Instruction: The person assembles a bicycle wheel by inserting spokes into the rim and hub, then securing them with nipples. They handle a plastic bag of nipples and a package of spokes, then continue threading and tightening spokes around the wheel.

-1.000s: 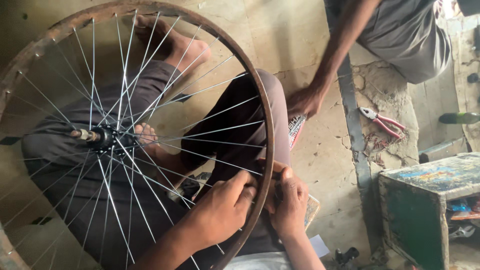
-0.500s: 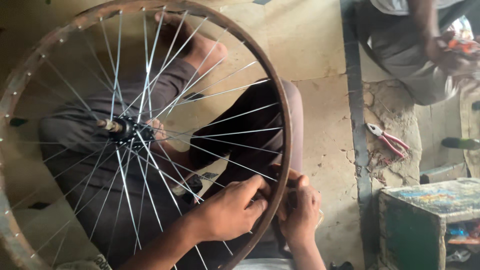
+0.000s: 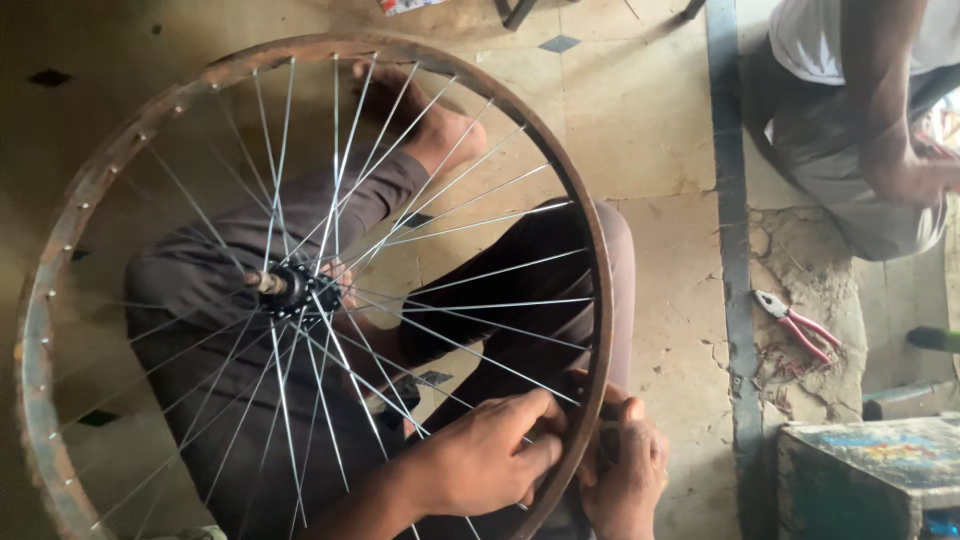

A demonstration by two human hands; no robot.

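Since the earlier frame, the wheel [image 3: 300, 290] had shifted rightward across my lap, its hub [image 3: 283, 290] now over my thigh. My left hand [image 3: 480, 462] gripped the rusty rim [image 3: 598, 330] from inside at its lower right; my right hand [image 3: 625, 470] pinched the same stretch from outside. I judged the rim stiff, fairly light and rough with rust, best held at the rim, since the thin spokes [image 3: 470, 275] would flex. Red-handled pliers [image 3: 795, 322] lay apart on the floor [image 3: 650, 120].
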